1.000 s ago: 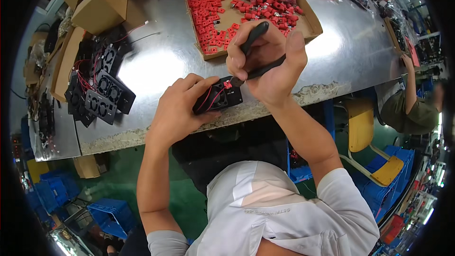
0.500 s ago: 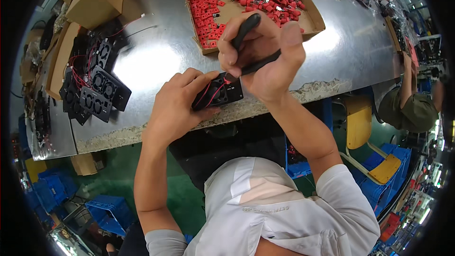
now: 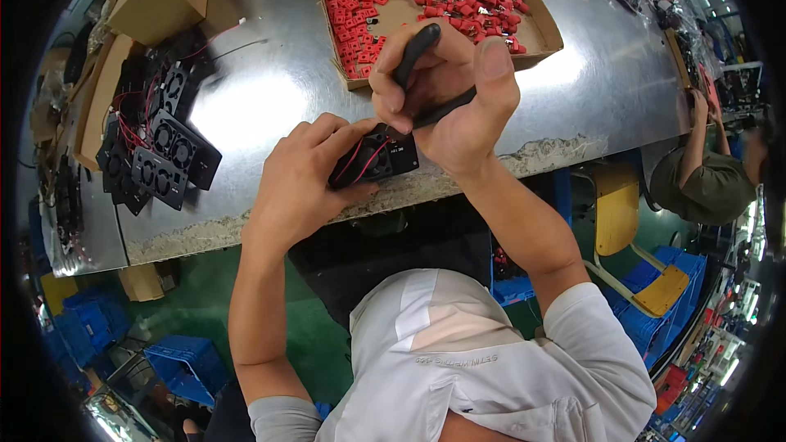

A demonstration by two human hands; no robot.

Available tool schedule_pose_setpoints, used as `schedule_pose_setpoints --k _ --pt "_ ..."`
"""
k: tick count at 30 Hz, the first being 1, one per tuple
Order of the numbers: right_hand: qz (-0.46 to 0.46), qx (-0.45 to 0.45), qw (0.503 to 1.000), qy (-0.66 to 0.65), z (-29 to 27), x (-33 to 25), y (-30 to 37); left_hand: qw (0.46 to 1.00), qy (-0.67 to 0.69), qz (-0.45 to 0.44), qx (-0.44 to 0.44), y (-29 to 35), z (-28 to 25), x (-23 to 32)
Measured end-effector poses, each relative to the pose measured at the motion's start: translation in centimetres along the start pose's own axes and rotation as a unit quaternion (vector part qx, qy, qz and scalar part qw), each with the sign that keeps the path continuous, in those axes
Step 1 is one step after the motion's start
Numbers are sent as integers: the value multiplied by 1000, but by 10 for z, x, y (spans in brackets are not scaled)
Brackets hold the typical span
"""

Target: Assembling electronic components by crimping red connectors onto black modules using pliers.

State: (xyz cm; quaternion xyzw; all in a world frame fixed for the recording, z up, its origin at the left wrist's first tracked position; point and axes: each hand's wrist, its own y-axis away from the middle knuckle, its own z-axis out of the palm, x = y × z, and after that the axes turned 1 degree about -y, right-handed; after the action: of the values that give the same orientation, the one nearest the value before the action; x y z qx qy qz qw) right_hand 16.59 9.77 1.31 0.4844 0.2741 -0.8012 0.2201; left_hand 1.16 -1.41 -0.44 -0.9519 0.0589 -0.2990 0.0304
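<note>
At the table's front edge my left hand (image 3: 296,173) grips a black fan panel (image 3: 400,159) on its left side, thumb below and fingers above. Pinkish-red wires (image 3: 366,162) run across the fan. My right hand (image 3: 467,119) is closed round black-handled pliers (image 3: 419,47), one handle rising between the fingers, the other lying along the palm. The jaws point down at the panel's upper edge, near the wires and my left fingertips. Whether they pinch a wire is too small to tell.
More fan panels (image 3: 168,165) with red wires lie heaped at left, beside cardboard boxes (image 3: 160,4). A shallow cardboard tray (image 3: 544,37) behind my hands holds many small red parts. A yellow chair (image 3: 616,213) and blue crates (image 3: 187,368) stand below; another person (image 3: 706,184) works at far right.
The right hand with the pliers has shifted slightly left, and its jaws sit a little lower at the panel's top edge. The left hand keeps its grip on the panel.
</note>
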Motion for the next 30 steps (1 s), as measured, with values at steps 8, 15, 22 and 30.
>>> schedule_pose_setpoints --k 8,15,22,30 --pt "-45 -27 998 -17 -7 -2 5 1000 17 -10 11 1 0 2" --pt "-132 -10 986 -97 -8 5 22 996 63 -69 6 1 -1 11" --pt "-145 28 986 -75 -4 8 20 993 71 -91 4 1 0 13" --pt "-126 45 991 -27 -5 11 20 993 71 -92 5 1 -2 13"
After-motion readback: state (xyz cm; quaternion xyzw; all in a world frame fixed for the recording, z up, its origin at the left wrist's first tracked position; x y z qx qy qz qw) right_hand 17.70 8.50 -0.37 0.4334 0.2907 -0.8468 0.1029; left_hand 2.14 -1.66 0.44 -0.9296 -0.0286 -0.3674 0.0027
